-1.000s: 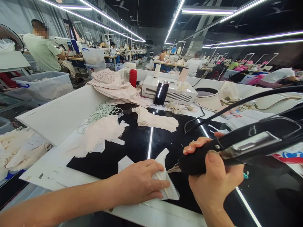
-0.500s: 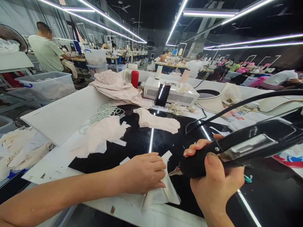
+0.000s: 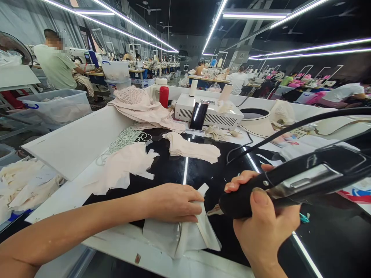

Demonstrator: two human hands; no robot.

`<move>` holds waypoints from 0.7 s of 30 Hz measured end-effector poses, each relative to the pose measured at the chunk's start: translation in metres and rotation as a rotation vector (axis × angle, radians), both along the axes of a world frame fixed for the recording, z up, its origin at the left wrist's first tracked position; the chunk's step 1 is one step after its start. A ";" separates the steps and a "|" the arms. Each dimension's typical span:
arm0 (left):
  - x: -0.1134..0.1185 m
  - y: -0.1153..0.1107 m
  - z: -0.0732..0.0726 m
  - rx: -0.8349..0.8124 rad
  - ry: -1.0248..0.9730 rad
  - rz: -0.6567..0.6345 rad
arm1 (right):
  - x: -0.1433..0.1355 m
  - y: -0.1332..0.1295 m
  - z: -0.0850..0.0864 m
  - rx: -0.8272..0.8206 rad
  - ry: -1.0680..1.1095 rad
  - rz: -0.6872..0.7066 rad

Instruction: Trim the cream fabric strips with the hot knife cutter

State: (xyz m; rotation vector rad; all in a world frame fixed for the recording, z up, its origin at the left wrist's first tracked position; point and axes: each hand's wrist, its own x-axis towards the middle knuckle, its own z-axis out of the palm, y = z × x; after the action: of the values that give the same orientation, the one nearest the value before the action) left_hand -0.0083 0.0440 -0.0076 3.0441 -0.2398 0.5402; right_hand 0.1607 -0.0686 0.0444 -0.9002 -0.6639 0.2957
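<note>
My left hand point(image 3: 176, 202) presses down on a pale fabric piece point(image 3: 189, 237) at the near edge of the black tabletop, its fingers bent and close together over a narrow strip. The fingertips' grip on the cloth is partly hidden. In my right hand point(image 3: 263, 224) is a black corded hand-held tool point(image 3: 292, 181) with a silver side plate, the fingers wrapped round its body. The tool's thin metal tip point(image 3: 215, 210) points left and lies close to the fabric's right edge; whether they touch I cannot tell.
A stack of pale fabric pieces point(image 3: 193, 148) and a loose fabric heap point(image 3: 121, 166) lie beyond my left hand. Behind stand a white vented box point(image 3: 208, 112), a phone point(image 3: 198, 116) and a red bottle point(image 3: 164, 96). The black cable point(image 3: 290, 131) arcs across the right. Other people work farther back.
My left hand has shifted slightly away from me, and more of the fabric below and left of it shows. The right hand and the tool look almost unmoved.
</note>
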 end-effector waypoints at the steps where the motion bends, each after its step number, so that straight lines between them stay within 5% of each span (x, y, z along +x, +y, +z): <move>1: -0.001 0.000 0.000 -0.015 -0.007 0.009 | 0.000 0.000 0.000 0.003 -0.005 -0.001; 21: -0.011 -0.007 -0.013 -0.111 -0.020 0.075 | 0.004 0.011 0.007 0.034 -0.042 -0.027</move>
State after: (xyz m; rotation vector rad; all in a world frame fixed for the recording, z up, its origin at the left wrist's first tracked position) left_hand -0.0194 0.0372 -0.0206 2.9506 -0.0925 0.5689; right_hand 0.1650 -0.0576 0.0514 -0.8842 -0.6926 0.2410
